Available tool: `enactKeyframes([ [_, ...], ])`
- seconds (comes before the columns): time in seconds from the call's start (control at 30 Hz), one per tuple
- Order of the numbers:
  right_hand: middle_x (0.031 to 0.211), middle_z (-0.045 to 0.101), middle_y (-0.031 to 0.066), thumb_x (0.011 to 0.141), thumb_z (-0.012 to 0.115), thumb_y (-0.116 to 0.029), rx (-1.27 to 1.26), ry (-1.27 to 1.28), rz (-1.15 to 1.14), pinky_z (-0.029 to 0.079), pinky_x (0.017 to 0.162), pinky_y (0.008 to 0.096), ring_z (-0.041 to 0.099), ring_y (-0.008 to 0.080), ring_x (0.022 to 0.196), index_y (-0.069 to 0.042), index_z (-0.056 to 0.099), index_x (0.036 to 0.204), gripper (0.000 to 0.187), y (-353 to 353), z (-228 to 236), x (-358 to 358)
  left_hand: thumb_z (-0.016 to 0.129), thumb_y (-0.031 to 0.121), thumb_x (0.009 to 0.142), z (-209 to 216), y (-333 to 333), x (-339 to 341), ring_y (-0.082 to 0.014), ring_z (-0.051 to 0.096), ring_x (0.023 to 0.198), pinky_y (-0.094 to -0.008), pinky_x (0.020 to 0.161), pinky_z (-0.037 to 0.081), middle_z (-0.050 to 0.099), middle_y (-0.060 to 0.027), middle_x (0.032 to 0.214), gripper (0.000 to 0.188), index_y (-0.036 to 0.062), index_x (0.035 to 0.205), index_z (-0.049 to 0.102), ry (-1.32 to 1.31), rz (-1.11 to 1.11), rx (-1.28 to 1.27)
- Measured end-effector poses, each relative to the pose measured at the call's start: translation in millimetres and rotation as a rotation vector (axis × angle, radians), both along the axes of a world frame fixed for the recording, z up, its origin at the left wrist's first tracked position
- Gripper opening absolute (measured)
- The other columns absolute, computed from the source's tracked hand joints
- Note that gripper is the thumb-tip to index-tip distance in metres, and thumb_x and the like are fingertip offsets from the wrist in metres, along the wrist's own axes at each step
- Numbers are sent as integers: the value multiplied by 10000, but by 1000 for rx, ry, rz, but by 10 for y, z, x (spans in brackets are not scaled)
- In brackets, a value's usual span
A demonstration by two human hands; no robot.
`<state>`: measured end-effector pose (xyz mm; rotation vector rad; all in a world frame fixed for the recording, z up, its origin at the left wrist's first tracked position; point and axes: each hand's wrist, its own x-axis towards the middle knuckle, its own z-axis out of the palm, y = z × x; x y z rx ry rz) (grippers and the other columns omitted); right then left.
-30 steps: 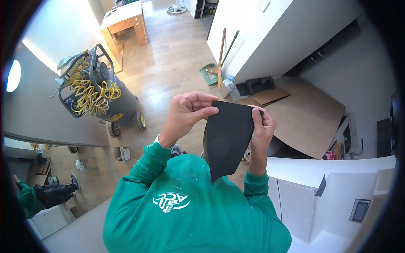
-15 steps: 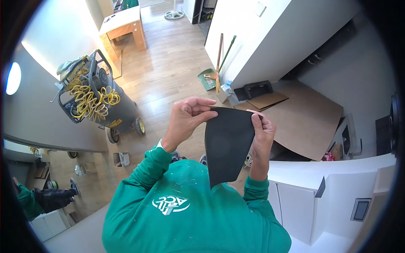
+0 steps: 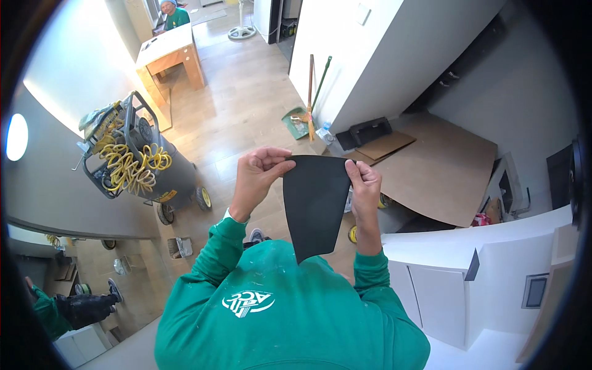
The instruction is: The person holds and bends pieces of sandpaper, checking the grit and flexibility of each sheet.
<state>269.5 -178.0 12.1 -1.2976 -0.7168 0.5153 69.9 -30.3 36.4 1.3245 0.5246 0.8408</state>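
Since the earlier frames, the flat, tapered black sheet and both hands have shifted left in view, and a co-worker in green has come fully into sight behind the far-left pale-topped wooden surface. The left hand pinches the sheet's far left corner between thumb and fingers; the right hand grips its far right corner. The sheet hangs between them, before the person's green top. Left stands a grey wheeled machine carrying coiled yellow hose; right lies a broad brown board.
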Motion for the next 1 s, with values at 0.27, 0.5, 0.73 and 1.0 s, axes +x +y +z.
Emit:
enactKeyframes([
  [0.27,723,535,-81,956,696,-181,-20,-195,-124,275,551,199,393,8,635,12,727,903,202,-17,8,-34,727,-3,888,-60,10,-21,-101,707,840,-215,727,575,739,-71,913,158,-24,1041,696,-29,-70,-21],
  [0.5,918,695,23,940,720,-208,-117,205,477,486,683,210,606,53,770,40,649,1177,350,-94,-14,2,713,-15,889,-114,197,-139,-116,713,834,-234,720,586,743,-81,922,177,-25,1063,682,-97,37,-65],
  [0.73,995,716,73,953,678,-116,-219,157,468,536,750,226,652,89,831,60,655,1155,269,-100,5,-273,736,41,885,-239,394,-111,-112,707,802,-240,704,583,744,-84,930,219,-22,1083,664,-85,93,-127],
  [1.0,1001,719,82,960,671,-109,-214,213,387,558,756,241,671,100,839,61,646,1172,273,-153,54,-251,739,98,905,-215,389,-47,-82,693,813,-225,709,544,746,-48,936,245,7,1111,643,-95,33,-239],
])
